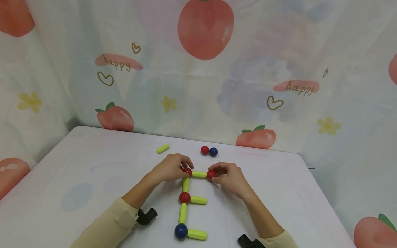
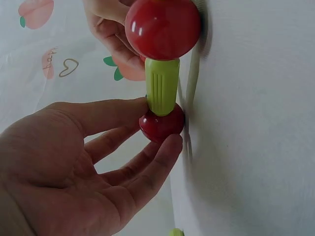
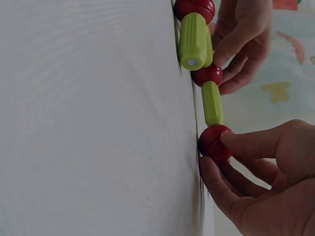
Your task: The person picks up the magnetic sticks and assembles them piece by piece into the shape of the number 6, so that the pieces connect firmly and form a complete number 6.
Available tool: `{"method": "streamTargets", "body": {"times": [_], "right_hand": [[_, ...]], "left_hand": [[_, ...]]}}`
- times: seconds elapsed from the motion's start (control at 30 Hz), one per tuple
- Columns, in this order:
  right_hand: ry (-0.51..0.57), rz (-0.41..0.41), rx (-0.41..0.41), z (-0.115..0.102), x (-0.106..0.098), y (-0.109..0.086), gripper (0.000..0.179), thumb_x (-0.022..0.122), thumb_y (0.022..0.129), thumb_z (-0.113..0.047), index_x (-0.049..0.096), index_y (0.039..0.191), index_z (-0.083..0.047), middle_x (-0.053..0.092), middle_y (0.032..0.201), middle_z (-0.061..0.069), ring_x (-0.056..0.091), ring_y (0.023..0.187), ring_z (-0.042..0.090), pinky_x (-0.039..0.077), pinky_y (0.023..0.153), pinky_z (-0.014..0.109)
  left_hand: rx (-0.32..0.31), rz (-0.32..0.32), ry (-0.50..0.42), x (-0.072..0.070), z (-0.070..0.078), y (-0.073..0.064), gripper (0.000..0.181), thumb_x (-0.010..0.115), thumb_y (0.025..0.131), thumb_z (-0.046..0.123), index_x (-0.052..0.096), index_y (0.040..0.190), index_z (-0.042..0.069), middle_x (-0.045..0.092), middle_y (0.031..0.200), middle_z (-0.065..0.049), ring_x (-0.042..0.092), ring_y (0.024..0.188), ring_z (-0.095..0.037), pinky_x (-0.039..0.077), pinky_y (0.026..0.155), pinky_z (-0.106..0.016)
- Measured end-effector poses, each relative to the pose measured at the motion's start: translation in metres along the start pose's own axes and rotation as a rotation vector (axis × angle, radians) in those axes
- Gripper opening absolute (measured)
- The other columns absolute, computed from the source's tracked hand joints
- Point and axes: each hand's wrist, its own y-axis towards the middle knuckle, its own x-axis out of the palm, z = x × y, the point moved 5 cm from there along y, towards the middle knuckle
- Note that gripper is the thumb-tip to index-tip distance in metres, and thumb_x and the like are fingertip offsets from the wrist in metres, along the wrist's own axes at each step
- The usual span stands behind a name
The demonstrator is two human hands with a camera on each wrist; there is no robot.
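My left hand (image 1: pixel 171 168) pinches a red ball (image 2: pixel 161 127) at the top left corner of a figure built from magnetic sticks and balls. Thumb and fingers of my right hand (image 1: pixel 232 179) hold another red ball (image 3: pixel 214 143) at the figure's top right end. A yellow-green stick (image 1: pixel 199 174) joins these two balls. Below the left one, a stick (image 1: pixel 185 185) runs down to a middle red ball (image 1: pixel 184 197), and another stick (image 1: pixel 182 213) leads on to a blue ball (image 1: pixel 181 231). From both lower balls a stick (image 1: pixel 198 200) points right, its far end free.
Behind the figure, a loose yellow-green stick (image 1: pixel 162 148) lies on the white table (image 1: pixel 124 165). A red ball (image 1: pixel 204 150) and a blue ball (image 1: pixel 213 152) sit side by side at the back. A fruit-patterned curtain (image 1: pixel 201 93) hangs beyond the table's rear edge.
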Motion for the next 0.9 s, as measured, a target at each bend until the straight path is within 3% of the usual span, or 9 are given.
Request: {"method": "streamTargets", "body": {"times": [0.47, 0.9], "right_hand": [[-0.019, 0.004, 0.005, 0.003, 0.003, 0.002, 0.026, 0.077, 0.09, -0.006, 0.077, 0.114, -0.017, 0.075, 0.101, -0.002, 0.066, 0.1, 0.017, 0.055, 0.087, 0.036], [-0.026, 0.0, -0.027, -0.006, -0.006, 0.001, 0.028, 0.076, 0.092, -0.01, 0.075, 0.12, -0.013, 0.075, 0.114, 0.003, 0.069, 0.109, 0.024, 0.059, 0.087, 0.038]], "left_hand": [[-0.085, 0.004, -0.12, 0.002, -0.012, -0.001, 0.016, 0.081, 0.088, 0.01, 0.08, 0.103, 0.016, 0.071, 0.093, 0.0, 0.063, 0.088, -0.018, 0.055, 0.069, -0.029], [-0.113, 0.026, -0.121, 0.001, -0.013, 0.001, 0.015, 0.083, 0.087, 0.011, 0.081, 0.1, 0.019, 0.071, 0.091, 0.001, 0.063, 0.087, -0.018, 0.055, 0.07, -0.028]]}}
